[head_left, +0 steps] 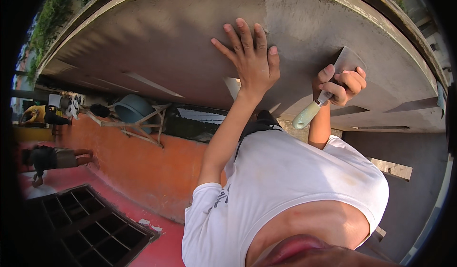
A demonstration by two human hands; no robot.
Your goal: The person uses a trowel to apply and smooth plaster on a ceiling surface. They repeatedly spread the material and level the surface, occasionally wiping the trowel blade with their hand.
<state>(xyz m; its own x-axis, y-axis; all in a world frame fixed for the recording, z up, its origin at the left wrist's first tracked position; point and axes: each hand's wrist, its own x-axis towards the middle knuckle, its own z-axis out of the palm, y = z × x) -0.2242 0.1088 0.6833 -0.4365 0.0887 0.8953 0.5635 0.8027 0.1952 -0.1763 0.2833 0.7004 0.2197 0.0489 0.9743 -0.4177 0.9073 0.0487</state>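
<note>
In the head view, a person in a white shirt (304, 181) stands close to a grey plastered wall (181, 33), which curves across the far side. The left hand (254, 67) is laid on this wall with its palm turned to it, the fingers spread wide and the thumb out to the right; it holds nothing. A little to its right, the right hand (346, 86) is closed around a scraper (352, 60), its fingers curled about the metal neck. The scraper is in front of the wall, its broad blade pointing to the far side and its pale green handle (307, 114) slanting back toward the near left; whether the blade's edge meets the wall cannot be told. The wall is darker and partly shadowed around the left hand, and a lighter grey stretch begins just to the right of that hand.

To the left, a blue-grey basin (133, 109) rests at a wooden stand (143, 124), next to an orange wall (143, 160). Nearer on the left is a pink wall with a dark barred window (95, 219). At the far left edge are two other people: one in a yellow top (35, 114), the other in a dark top (43, 157), bent over with an arm reaching down. Greenery (71, 2) shows at the far left corner.
</note>
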